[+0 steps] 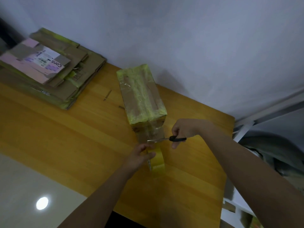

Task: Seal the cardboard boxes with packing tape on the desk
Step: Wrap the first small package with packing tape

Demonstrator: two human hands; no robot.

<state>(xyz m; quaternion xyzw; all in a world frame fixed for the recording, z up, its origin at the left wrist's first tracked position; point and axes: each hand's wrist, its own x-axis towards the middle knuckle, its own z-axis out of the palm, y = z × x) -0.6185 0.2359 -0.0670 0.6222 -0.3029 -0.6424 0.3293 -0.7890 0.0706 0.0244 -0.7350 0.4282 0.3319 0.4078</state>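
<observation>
A long cardboard box (141, 96), wrapped in yellowish packing tape, stands on the wooden desk (65, 137) near the wall. My left hand (139, 155) grips a yellow tape roll (158, 159) just in front of the box's near end, and a clear strip of tape runs from the roll up to the box. My right hand (182, 130) holds black-handled scissors (166, 139), whose blades lie across that strip between the roll and the box.
A stack of flattened cardboard boxes (49, 68) lies at the desk's far left, with a pink labelled one on top. The desk's right edge drops off beside my right arm, where a white frame (263, 112) and a grey object sit below.
</observation>
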